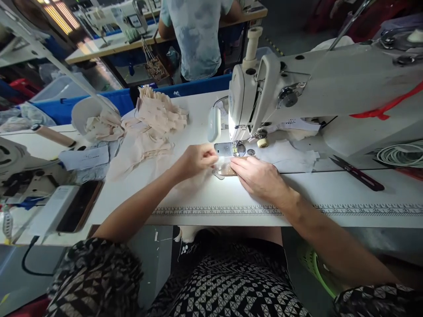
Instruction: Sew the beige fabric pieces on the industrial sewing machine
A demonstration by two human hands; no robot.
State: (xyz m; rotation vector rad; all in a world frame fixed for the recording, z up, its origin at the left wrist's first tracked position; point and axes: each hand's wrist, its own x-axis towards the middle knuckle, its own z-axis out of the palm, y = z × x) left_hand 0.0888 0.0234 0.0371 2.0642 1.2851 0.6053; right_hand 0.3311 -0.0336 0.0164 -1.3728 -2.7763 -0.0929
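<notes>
A white sewing machine (297,92) stands on the white table (205,193), its lamp lighting the needle plate (228,149). A small beige fabric piece (225,170) lies just in front of the needle plate. My left hand (195,159) pinches the piece's left edge with closed fingers. My right hand (259,176) lies flat on the piece's right part and presses it down. Most of the piece is hidden under both hands.
A heap of beige fabric pieces (155,116) lies at the back left. A phone (79,206) rests on the left, thread snips (358,173) on the right. A printed ruler (231,211) runs along the front edge. Another person (198,31) sits at the table behind.
</notes>
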